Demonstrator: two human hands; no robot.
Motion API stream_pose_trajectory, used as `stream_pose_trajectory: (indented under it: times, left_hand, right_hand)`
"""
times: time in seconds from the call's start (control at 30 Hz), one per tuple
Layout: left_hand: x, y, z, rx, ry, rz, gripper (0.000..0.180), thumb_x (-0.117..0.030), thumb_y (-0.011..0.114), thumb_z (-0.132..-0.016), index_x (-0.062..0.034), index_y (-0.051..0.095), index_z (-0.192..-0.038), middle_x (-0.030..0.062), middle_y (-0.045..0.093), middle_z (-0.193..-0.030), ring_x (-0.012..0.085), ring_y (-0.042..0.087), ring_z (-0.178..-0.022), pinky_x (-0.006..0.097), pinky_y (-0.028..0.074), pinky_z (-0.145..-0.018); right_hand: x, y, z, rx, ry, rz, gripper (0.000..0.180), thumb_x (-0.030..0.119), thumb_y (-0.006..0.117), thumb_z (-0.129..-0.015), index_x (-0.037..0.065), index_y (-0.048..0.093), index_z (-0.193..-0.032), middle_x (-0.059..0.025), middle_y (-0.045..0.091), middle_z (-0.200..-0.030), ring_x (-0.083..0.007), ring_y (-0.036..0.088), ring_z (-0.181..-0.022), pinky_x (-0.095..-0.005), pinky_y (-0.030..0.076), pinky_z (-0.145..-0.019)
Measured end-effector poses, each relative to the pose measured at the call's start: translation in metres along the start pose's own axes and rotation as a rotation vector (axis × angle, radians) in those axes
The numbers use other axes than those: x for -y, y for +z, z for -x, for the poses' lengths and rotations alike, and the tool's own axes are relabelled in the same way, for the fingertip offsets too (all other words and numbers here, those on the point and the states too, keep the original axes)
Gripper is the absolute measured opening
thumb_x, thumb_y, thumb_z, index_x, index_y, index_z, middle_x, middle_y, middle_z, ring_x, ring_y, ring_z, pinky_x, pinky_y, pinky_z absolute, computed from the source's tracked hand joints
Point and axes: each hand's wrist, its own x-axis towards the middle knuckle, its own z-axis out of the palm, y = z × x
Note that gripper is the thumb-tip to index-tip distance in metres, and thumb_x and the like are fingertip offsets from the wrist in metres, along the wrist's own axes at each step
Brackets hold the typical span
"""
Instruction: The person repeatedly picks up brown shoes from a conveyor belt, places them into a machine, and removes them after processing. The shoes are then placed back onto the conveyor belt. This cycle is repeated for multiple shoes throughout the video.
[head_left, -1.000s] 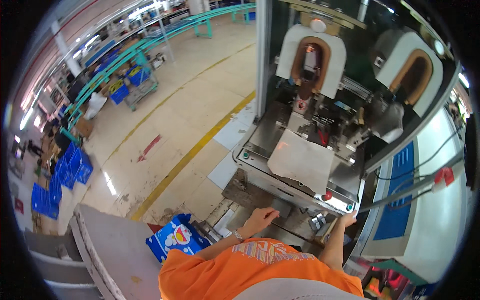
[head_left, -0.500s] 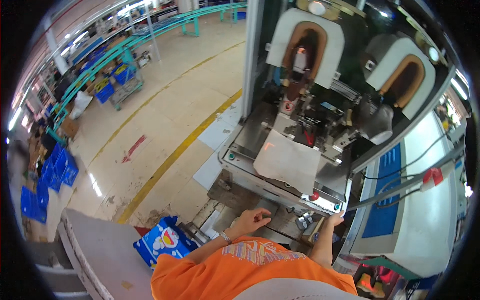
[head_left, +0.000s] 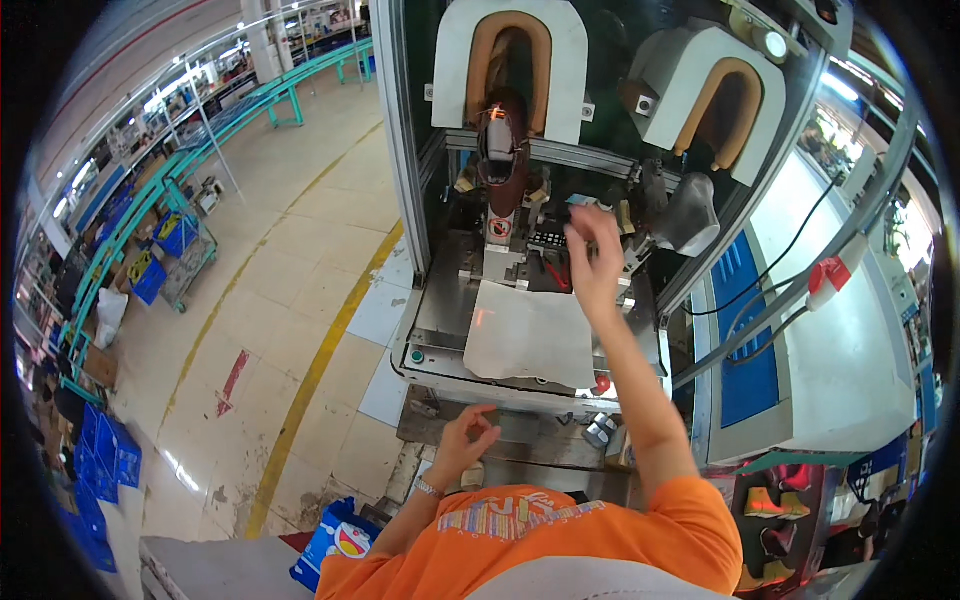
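My right hand (head_left: 597,250) is raised over the machine's worktop (head_left: 440,315), fingers loosely bent and apart, with nothing visible in them. Just past its fingertips are metal fittings and a small blue-topped part. My left hand (head_left: 466,440) hovers in front of the machine's front edge, fingers curled with a gap to the thumb, holding nothing. A dark brown shoe (head_left: 508,185) sits on the left station's support, below a white housing (head_left: 455,70) with a tan U-shaped pad (head_left: 541,80). A pale sheet (head_left: 530,335) covers part of the worktop. Beside it lies a red-handled tool (head_left: 556,272).
A second white housing (head_left: 660,65) stands to the right above a grey metal form (head_left: 690,215). A red knob (head_left: 601,384) and a green button (head_left: 417,357) are on the front edge. A blue packet (head_left: 330,540) lies lower left; shoes (head_left: 775,503) stand on a rack lower right.
My right hand has left the machine's front right corner and reached up and forward over the worktop. The view has turned right, and my left hand stays near the front edge.
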Motion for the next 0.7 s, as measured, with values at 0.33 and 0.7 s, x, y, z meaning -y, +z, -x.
stream_pose_trajectory:
  times: [0.33,0.7]
  left_hand:
    - [-0.012,-0.050,-0.044,-0.088,0.020,0.041,0.025,-0.007,0.061,-0.078,-0.0043,0.057,-0.102,0.0004,0.057,-0.069,0.0068,0.052,-0.064,0.021,0.043,-0.061]
    - [-0.096,-0.053,-0.156,0.175,-0.012,0.898,0.041,-0.013,0.048,-0.086,-0.0014,0.037,-0.124,0.0081,0.045,-0.121,0.0186,0.044,-0.110,0.031,0.035,-0.093]
  right_hand:
    - [0.019,0.073,-0.148,0.362,-0.505,0.822,0.013,0.004,0.055,-0.070,0.007,0.058,-0.082,-0.0081,0.055,-0.085,-0.0267,0.059,-0.067,-0.0348,0.048,-0.057]
    - [0.055,-0.079,-0.079,0.027,0.045,0.077,0.013,0.004,0.064,-0.072,0.003,0.064,-0.085,-0.0070,0.061,-0.075,-0.0124,0.057,-0.069,-0.0248,0.043,-0.060]
